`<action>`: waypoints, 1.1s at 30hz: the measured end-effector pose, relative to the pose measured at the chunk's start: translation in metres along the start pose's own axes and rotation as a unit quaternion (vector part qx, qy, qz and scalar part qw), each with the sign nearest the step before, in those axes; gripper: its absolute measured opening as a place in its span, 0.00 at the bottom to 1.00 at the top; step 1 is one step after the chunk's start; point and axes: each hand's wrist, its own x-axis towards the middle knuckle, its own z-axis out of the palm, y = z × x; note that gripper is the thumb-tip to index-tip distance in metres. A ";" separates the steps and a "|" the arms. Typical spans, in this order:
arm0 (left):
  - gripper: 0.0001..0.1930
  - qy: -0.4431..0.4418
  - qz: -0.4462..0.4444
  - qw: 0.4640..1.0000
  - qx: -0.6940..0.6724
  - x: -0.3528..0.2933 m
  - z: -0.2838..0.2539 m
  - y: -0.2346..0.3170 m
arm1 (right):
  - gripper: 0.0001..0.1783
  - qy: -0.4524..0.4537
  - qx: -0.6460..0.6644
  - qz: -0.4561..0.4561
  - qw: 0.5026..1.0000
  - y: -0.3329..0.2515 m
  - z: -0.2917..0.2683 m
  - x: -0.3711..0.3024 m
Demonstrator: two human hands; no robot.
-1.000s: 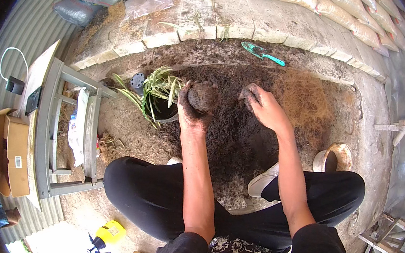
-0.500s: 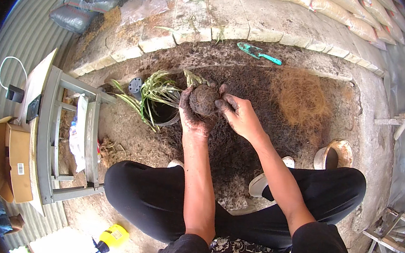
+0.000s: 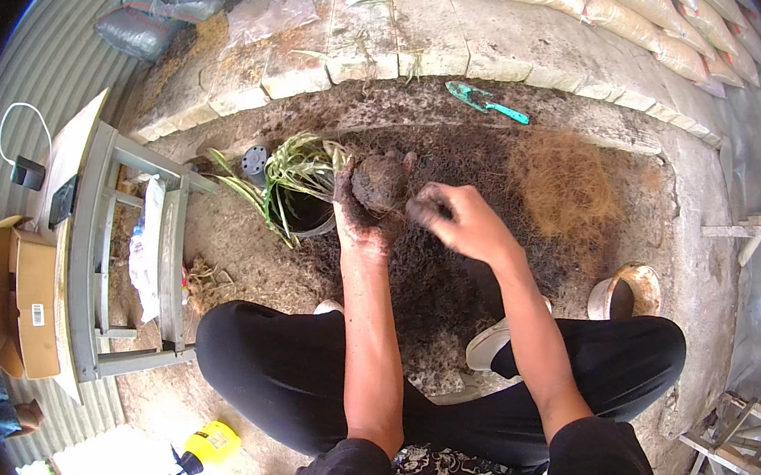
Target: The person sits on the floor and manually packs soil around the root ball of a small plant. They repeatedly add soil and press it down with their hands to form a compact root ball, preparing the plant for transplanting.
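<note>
A round, dark ball of soil and roots [image 3: 380, 184] rests in my left hand [image 3: 363, 225], whose soiled fingers wrap round its side and far edge. Just right of it, apart from the ball, is my right hand [image 3: 458, 220]; its blackened fingertips are curled together, and whether anything is pinched in them is hidden. Left of the ball, green leafy plants [image 3: 300, 169] lie over a dark pot [image 3: 315, 221]. Below both hands spreads a heap of dark soil [image 3: 449, 286].
A teal hand trowel [image 3: 487, 102] lies at the far side, near brown fibre [image 3: 564, 187]. A whitish pot [image 3: 642, 288] lies right. A grey metal-framed table [image 3: 100, 254] stands left; a yellow sprayer [image 3: 212, 445] is near left. Sacks [image 3: 599, 15] line the back.
My right hand has drawn back from the ball, to the right and slightly down. My left hand still holds the ball in nearly the same place.
</note>
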 end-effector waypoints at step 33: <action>0.18 0.088 0.054 0.994 -0.021 0.000 0.000 0.002 | 0.22 0.306 -0.357 0.215 0.856 0.077 -0.051 -0.008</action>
